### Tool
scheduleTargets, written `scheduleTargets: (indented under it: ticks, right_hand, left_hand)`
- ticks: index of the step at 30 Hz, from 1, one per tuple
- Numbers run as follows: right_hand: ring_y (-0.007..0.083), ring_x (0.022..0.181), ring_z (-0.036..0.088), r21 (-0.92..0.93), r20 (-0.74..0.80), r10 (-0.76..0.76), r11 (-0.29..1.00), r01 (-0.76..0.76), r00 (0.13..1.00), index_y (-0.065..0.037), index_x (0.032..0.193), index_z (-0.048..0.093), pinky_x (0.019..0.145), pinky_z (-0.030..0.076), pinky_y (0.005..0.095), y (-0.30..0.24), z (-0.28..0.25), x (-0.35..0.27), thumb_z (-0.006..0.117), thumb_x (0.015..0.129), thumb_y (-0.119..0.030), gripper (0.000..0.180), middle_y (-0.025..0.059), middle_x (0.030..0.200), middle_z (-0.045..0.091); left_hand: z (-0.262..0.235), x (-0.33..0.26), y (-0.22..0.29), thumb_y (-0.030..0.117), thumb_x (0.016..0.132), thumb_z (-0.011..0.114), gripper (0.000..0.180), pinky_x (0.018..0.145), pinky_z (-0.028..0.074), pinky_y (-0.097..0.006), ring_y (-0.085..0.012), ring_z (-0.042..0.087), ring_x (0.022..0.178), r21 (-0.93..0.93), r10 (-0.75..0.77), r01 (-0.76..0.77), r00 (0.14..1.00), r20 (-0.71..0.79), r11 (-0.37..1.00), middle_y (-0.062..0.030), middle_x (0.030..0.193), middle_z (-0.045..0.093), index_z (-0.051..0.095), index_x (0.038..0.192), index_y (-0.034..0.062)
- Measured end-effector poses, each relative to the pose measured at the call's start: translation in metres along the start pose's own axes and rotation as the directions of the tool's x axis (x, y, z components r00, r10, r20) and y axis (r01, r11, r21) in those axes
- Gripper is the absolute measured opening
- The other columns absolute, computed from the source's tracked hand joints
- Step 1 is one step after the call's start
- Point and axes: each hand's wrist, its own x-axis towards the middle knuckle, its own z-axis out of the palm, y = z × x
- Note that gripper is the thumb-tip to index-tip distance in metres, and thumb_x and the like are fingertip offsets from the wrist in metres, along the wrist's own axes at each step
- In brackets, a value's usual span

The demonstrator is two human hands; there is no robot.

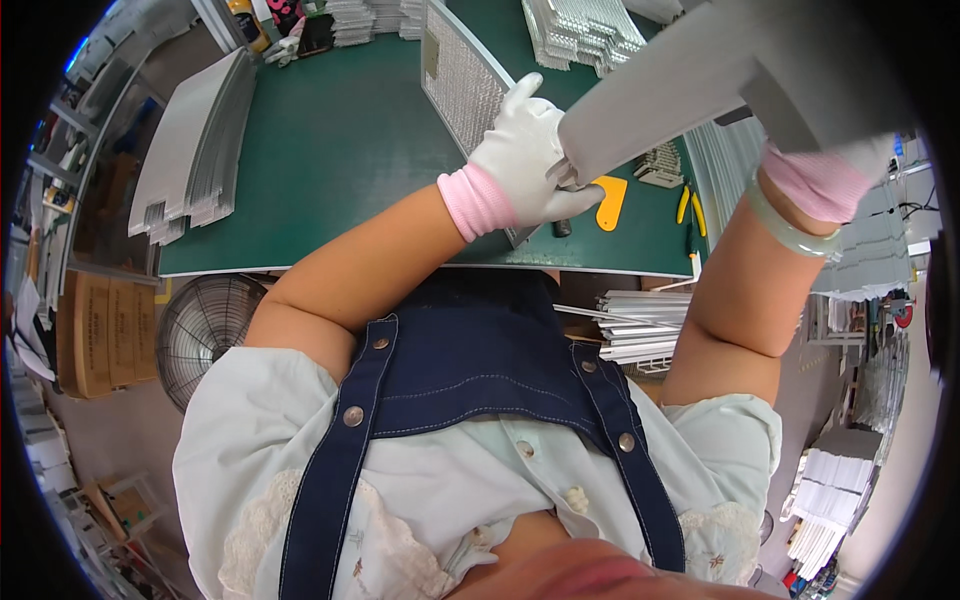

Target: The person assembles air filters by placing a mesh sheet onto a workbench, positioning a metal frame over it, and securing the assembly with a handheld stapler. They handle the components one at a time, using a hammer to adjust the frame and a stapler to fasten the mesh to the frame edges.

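A large pale grey piece, blurred and close up, is raised over the right part of the table; I cannot make out its kind. My left hand, in a white glove with a pink cuff, closes round its left end. The thumb stretches out below that end and one finger points up; the other fingers are partly hidden. My right hand, gloved alike, is behind the blocky right part of the piece, its fingers hidden. A flat panel with a silvery textured face stands on edge beside my left hand.
On the green table lie stacked grey sheets, a yellow scraper, yellow-handled pliers and small metal parts. Silvery sheets are piled at the back. A fan and white strips are below the near edge.
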Motion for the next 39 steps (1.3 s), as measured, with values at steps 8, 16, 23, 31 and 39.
scheduleTargets:
  ticks: [8, 16, 23, 31, 39]
  right_hand:
    - [0.0176, 0.097, 0.068, 0.286, 0.018, 0.229, 0.932, -0.225, 0.973, -0.004, 0.121, 0.061, 0.086, 0.056, 0.0346, 0.037, 0.029, -0.014, 0.062, 0.093, -0.021, 0.033, 0.0079, 0.112, 0.068]
    - [0.0230, 0.091, 0.071, 0.458, 0.117, 0.577, 0.691, -0.559, 0.809, -0.005, 0.118, 0.065, 0.079, 0.060, 0.0394, 0.091, -0.027, 0.001, 0.065, 0.090, -0.028, 0.036, 0.0096, 0.107, 0.071]
    - [0.0224, 0.084, 0.071, 0.338, 0.005, 0.551, 0.785, -0.520, 0.835, -0.004, 0.112, 0.066, 0.073, 0.061, 0.0368, 0.090, -0.024, -0.002, 0.068, 0.087, -0.024, 0.033, 0.0102, 0.101, 0.072]
    - [0.0212, 0.079, 0.071, 0.395, 0.111, 0.533, 0.751, -0.530, 0.838, -0.003, 0.108, 0.066, 0.067, 0.060, 0.0352, 0.092, -0.034, -0.009, 0.066, 0.087, -0.020, 0.027, 0.0101, 0.091, 0.071]
    - [0.0211, 0.090, 0.068, 0.298, -0.095, 0.231, 0.935, -0.194, 0.968, -0.002, 0.114, 0.063, 0.078, 0.057, 0.0343, 0.066, 0.004, -0.028, 0.067, 0.090, -0.026, 0.034, 0.0098, 0.103, 0.069]
  left_hand:
    - [0.001, 0.008, 0.007, 0.049, 0.083, 0.063, 0.039, 0.110, 0.027, -0.055, -0.0299, 0.062, 0.085, 0.185, 0.102, -0.086, 0.992, -0.080, 0.979, -0.0110, 0.087, 0.062, 0.069, 0.094, 0.0115]
    - [0.002, 0.014, 0.007, 0.040, 0.081, 0.064, 0.042, 0.111, 0.028, -0.057, -0.0329, 0.060, 0.094, 0.155, -0.037, 0.007, 0.981, 0.190, 0.988, -0.0080, 0.087, 0.064, 0.063, 0.109, 0.0082]
    - [0.013, 0.013, -0.002, 0.052, 0.087, 0.053, 0.050, 0.110, 0.028, -0.053, -0.0320, 0.061, 0.085, 0.176, 0.058, -0.068, 0.996, 0.060, 0.982, -0.0134, 0.073, 0.059, 0.072, 0.074, 0.0085]
    - [0.015, 0.014, -0.003, 0.051, 0.086, 0.057, 0.049, 0.110, 0.029, -0.053, -0.0321, 0.060, 0.084, 0.171, 0.073, -0.076, 0.997, 0.023, 0.982, -0.0130, 0.073, 0.059, 0.070, 0.075, 0.0054]
    - [0.013, 0.013, 0.000, 0.049, 0.084, 0.060, 0.046, 0.111, 0.029, -0.054, -0.0320, 0.062, 0.085, 0.142, 0.045, -0.048, 0.999, 0.025, 0.989, -0.0135, 0.074, 0.060, 0.068, 0.078, 0.0044]
